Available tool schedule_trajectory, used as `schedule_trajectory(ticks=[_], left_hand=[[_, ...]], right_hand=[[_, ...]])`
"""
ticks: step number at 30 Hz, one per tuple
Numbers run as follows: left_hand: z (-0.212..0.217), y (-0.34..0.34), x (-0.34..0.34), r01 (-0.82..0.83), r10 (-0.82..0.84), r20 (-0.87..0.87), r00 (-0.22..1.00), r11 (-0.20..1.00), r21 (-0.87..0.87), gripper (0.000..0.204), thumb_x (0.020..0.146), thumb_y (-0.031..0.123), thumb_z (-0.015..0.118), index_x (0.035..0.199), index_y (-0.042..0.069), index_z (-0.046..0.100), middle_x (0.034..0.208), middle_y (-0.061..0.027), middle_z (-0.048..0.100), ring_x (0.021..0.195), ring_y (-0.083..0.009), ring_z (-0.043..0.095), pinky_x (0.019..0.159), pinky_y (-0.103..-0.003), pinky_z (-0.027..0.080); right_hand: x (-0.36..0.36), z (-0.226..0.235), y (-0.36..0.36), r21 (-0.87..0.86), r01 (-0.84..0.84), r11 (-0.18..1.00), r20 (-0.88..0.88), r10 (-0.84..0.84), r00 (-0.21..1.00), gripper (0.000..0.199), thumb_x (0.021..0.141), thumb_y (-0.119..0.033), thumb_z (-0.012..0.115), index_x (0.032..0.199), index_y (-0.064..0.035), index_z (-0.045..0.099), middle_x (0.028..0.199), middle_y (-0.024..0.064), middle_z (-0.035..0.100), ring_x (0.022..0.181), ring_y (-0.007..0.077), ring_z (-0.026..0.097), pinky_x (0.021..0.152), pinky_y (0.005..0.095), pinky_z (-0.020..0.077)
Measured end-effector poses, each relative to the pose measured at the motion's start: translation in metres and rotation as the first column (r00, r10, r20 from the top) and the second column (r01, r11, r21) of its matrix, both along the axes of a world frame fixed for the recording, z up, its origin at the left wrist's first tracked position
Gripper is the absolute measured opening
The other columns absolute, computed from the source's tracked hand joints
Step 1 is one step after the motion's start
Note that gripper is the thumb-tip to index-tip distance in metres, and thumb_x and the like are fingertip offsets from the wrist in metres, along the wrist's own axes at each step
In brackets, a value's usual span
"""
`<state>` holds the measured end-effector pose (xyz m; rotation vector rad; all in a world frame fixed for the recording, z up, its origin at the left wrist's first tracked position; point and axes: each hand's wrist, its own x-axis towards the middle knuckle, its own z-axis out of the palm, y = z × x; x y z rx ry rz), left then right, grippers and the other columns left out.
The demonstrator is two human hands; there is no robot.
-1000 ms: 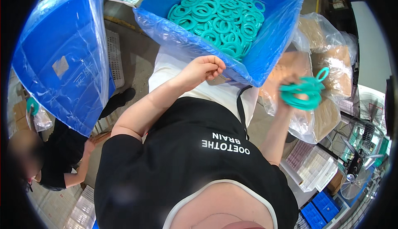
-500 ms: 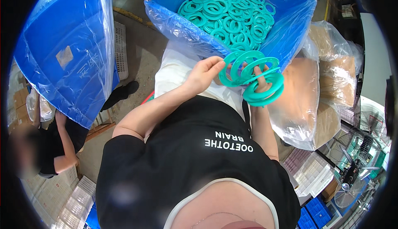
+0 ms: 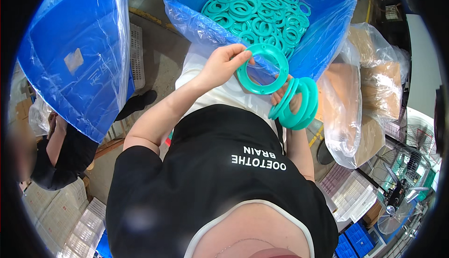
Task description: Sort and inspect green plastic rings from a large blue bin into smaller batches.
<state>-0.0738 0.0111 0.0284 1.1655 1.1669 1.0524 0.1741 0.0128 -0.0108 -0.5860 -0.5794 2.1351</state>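
Observation:
My left hand (image 3: 228,66) pinches a single green plastic ring (image 3: 243,77) by its upper left rim, holding it face-on in front of me. Several more green rings (image 3: 304,106) hang as a loose stack on my right hand (image 3: 282,94), whose fingers pass through their centres and are partly hidden by them. Just beyond both hands, a blue bin (image 3: 322,38) lined with clear plastic holds a heap of the same green rings (image 3: 262,15).
At the left stands another plastic-lined blue bin (image 3: 70,89), with a co-worker's arm (image 3: 56,141) below it. Wrapped cardboard boxes (image 3: 379,80) are stacked on the right, near a standing fan (image 3: 397,188). White plastic crates (image 3: 351,192) lie at the lower right.
My left hand has drawn one ring apart from the others and turned it face-on. The rings on my right hand have swung lower and gathered together. The co-worker has shifted.

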Motion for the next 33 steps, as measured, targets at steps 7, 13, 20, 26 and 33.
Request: schedule_trajectory(ticks=[7,13,20,26,33], left_hand=[[-0.022,-0.019,0.029,-0.129,0.117,0.080,0.990,0.979,0.156,0.021,0.095,0.017,0.053,0.110,0.004,0.045,0.089,0.0038,0.048,0.072,-0.0021,0.040,0.062,-0.020,0.035],[-0.019,-0.031,0.034,0.017,0.011,0.351,0.936,0.997,-0.075,0.013,0.095,0.020,0.053,0.100,0.010,0.047,0.071,0.0073,0.041,0.058,-0.0013,0.031,0.049,-0.020,0.025],[0.007,-0.020,0.019,0.065,-0.005,0.358,0.934,0.986,-0.155,0.027,0.098,0.030,0.045,0.100,0.005,0.055,0.088,0.0006,0.057,0.074,-0.0056,0.050,0.069,-0.023,0.044],[0.012,-0.002,0.003,0.347,-0.160,0.495,0.854,0.884,-0.314,0.033,0.097,0.036,0.046,0.092,0.007,0.059,0.082,0.0049,0.056,0.066,-0.0038,0.047,0.062,-0.019,0.038],[-0.005,-0.005,0.017,0.098,-0.103,-0.199,0.975,0.995,-0.036,0.017,0.094,0.024,0.052,0.093,0.007,0.056,0.070,0.0012,0.050,0.060,-0.0069,0.045,0.055,-0.025,0.037]], right_hand=[[-0.009,-0.005,-0.005,0.180,0.058,0.982,0.254,-0.104,0.962,0.035,0.082,-0.028,0.071,0.098,-0.0021,0.053,0.068,0.0021,0.049,0.058,0.0125,0.053,0.056,0.0290,0.0501],[-0.014,0.012,-0.009,0.188,0.202,0.961,0.432,-0.266,0.862,0.022,0.085,-0.013,0.065,0.097,0.0008,0.052,0.070,0.0062,0.056,0.053,0.0156,0.056,0.049,0.0307,0.0514],[-0.010,0.019,-0.009,0.104,0.122,0.987,0.524,-0.159,0.837,0.010,0.083,-0.003,0.064,0.083,-0.0002,0.055,0.058,0.0052,0.054,0.046,0.0157,0.055,0.045,0.0302,0.0497],[-0.002,0.017,-0.014,0.128,0.068,0.989,0.488,-0.123,0.864,0.009,0.081,0.000,0.064,0.079,-0.0010,0.055,0.056,0.0042,0.053,0.046,0.0150,0.055,0.044,0.0292,0.0494],[0.004,0.014,-0.013,0.131,0.018,0.991,0.591,-0.093,0.801,0.008,0.079,0.001,0.064,0.080,-0.0004,0.056,0.062,0.0068,0.057,0.050,0.0185,0.061,0.043,0.0289,0.0498]])
